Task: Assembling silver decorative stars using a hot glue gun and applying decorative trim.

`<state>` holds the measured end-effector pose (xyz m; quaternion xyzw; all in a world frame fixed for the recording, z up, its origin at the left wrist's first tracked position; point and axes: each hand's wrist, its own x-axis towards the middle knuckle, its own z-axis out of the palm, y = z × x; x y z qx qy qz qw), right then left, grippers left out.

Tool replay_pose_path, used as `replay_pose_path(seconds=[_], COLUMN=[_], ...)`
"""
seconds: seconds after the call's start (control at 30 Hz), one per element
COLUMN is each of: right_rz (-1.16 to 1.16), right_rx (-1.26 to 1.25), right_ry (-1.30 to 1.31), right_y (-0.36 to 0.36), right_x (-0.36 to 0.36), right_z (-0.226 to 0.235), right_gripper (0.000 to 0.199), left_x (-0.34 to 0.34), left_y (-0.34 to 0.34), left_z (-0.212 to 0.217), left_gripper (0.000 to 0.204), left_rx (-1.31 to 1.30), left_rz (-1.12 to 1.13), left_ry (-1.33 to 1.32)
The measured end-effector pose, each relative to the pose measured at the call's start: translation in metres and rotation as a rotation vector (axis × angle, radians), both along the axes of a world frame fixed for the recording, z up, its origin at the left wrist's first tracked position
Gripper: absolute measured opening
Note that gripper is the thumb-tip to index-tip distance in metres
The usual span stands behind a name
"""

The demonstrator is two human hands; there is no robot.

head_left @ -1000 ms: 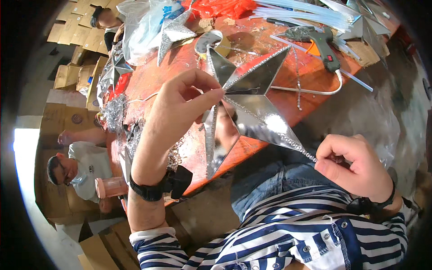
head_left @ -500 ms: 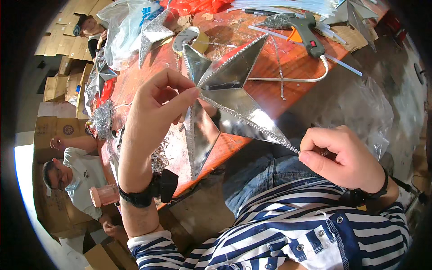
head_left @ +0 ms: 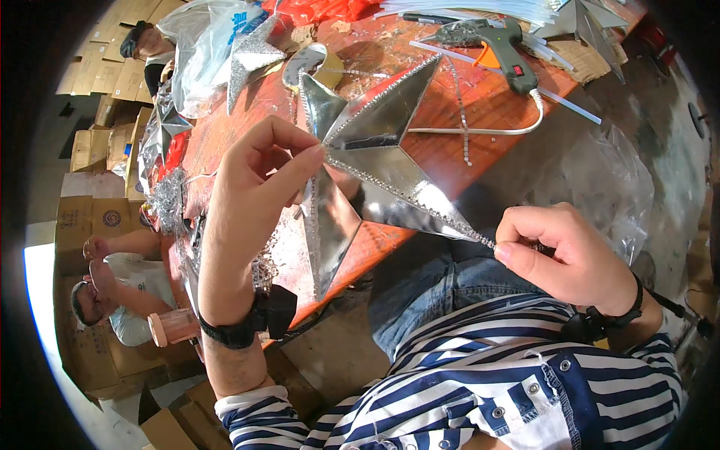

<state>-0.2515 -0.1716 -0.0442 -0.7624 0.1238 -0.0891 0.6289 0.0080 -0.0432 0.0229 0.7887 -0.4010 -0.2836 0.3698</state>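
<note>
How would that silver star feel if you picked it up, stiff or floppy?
Probably light: the left hand steadies the star with fingertips alone. Likely fairly stiff, since its folded facets keep sharp ridges. The thin points look easily bent; the right hand pinches one tip.

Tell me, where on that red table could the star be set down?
Bare patch: table between the star and the glue gun cord. Crowded: far end with the plastic bag and tinsel along the left edge.
</note>
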Motion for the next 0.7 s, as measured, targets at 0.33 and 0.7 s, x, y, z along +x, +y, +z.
replay_pose_path(seconds=[0.33,0.7], right_rz=[0.016,0.034], right_rx=[-0.147,-0.226], right_ry=[0.033,0.052], right_y=[0.0005,-0.0017], right_x=[0.0011,0.0083], right_z=[0.0043,0.0041], right_gripper=[0.013,0.009], left_x=[-0.0022,-0.0047], left_y=[0.0018,0.0018], left_z=[-0.0015,-0.0029], left_gripper=[0.011,0.01], left_rx=[-0.038,-0.068], left_rz=[0.0,0.018], left_ry=[-0.017,-0.009])
